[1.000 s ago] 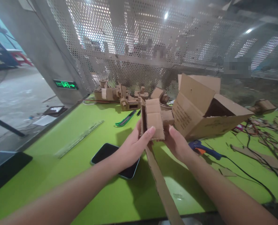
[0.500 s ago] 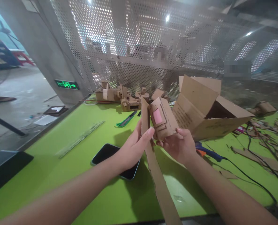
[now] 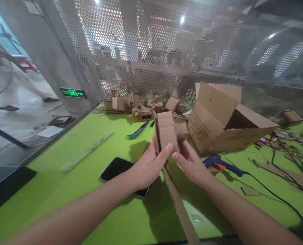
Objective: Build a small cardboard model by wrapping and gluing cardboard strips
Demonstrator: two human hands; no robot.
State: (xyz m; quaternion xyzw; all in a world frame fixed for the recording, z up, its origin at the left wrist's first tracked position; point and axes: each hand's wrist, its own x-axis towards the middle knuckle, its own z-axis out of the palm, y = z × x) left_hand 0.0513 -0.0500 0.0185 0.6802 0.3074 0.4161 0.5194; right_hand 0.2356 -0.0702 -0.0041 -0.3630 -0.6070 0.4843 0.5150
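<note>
Both of my hands grip a small cardboard box-shaped model (image 3: 168, 131) above the green table. My left hand (image 3: 148, 166) wraps its left side, thumb on the face toward me. A long cardboard strip (image 3: 178, 199) runs down from the model toward the table's front edge; where it meets the model is hidden behind my fingers. My right hand (image 3: 193, 166) holds the right side, with its thumb near the lower edge and its other fingers behind. A smaller cardboard block (image 3: 182, 130) shows behind the model on the right. Under my left wrist lies a phone (image 3: 115, 170).
A blue glue gun (image 3: 215, 162) with a cord lies right of my hands, before an open carton (image 3: 210, 132). A green utility knife (image 3: 138, 130) and clear ruler (image 3: 90, 151) lie left. Cardboard models (image 3: 143, 112) line the back; scraps (image 3: 284, 173) cover the right.
The cardboard model has been turned in my hands: its side with the pink patch is out of sight and a plain face shows. Far left, a blurred person has come into view.
</note>
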